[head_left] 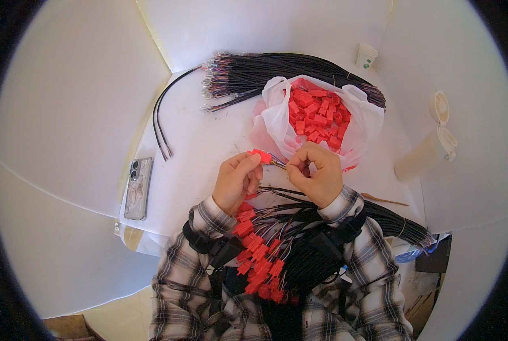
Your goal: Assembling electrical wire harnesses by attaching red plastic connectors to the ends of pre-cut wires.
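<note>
Between thumb and fingers, my left hand grips a red plastic connector housing. Thin coloured wires run from its right end to my right hand, whose thumb and forefinger pinch them. Just beyond both hands, an open white plastic bag holds many loose red housings. Below my wrists, across my lap, lies a bundle of black cables with red housings on their wire ends.
A large bundle of black cables lies along the back, two single cables curving off leftward. At left is a phone. A paper cup stands back right, an open-lidded beige bottle at right, a thin brown stick nearer me.
</note>
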A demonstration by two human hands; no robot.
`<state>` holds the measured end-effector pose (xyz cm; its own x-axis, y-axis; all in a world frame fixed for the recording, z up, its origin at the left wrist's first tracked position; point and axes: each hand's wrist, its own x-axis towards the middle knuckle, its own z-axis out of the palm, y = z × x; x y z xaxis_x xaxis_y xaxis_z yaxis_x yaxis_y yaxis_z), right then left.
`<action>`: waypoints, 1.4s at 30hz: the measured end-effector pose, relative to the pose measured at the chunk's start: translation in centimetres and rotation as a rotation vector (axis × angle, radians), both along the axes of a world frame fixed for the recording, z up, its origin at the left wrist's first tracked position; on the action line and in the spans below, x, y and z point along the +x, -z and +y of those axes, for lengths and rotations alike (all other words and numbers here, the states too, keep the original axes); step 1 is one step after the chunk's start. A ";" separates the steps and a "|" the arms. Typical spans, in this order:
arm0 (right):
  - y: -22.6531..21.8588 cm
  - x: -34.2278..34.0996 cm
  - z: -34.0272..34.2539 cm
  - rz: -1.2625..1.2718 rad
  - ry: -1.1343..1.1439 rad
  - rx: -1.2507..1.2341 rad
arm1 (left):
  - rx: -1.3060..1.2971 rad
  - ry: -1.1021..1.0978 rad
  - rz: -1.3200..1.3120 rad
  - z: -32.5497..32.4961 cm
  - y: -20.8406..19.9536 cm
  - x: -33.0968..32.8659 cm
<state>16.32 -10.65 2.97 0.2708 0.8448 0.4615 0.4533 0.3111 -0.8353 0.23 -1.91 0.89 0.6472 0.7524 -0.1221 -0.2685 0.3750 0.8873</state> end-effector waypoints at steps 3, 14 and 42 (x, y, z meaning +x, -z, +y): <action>0.1 0.1 0.0 -0.037 0.005 0.016 | -0.007 -0.002 -0.007 0.0 0.1 0.0; 0.1 0.1 0.0 -0.118 0.011 0.068 | -0.035 -0.003 -0.023 0.0 0.1 0.2; 0.6 0.0 0.3 -0.313 0.050 0.194 | 0.164 -0.030 0.120 -0.3 -0.2 -0.1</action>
<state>16.37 -10.37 2.35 0.1299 0.7227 0.6788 0.6957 0.4213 -0.5817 0.12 -2.23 1.08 0.6123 0.7874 -0.0711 -0.1664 0.2163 0.9620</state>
